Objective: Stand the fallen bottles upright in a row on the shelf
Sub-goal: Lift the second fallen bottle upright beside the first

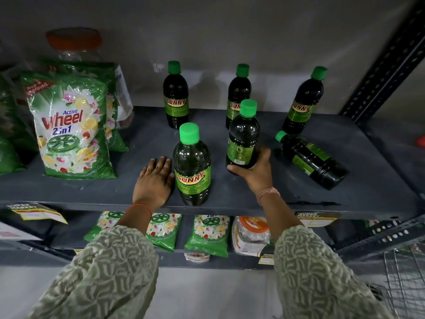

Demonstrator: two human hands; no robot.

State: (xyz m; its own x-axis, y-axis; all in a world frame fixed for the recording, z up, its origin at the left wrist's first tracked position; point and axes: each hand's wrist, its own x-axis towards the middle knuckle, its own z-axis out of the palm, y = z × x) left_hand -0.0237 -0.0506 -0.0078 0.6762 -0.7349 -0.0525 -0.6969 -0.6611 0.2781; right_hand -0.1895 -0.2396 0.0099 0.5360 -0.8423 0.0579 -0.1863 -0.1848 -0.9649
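Dark bottles with green caps and "Sunny" labels stand on the grey shelf [276,194]. Three stand upright along the back: a left bottle [175,95], a middle bottle [236,93] and a right bottle [303,102]. A front bottle [192,166] stands upright near the shelf edge. My right hand [255,171] grips the base of another upright bottle [243,137], label turned away. One bottle [312,161] lies on its side at the right, cap pointing back left. My left hand [155,180] rests flat on the shelf beside the front bottle, touching nothing else.
Green "Wheel" detergent bags [73,127] stand at the shelf's left, with a clear orange-lidded jar [73,44] behind them. A perforated metal upright [386,65] bounds the right side. More bags [207,233] lie on the lower shelf. A wire basket [407,279] sits at bottom right.
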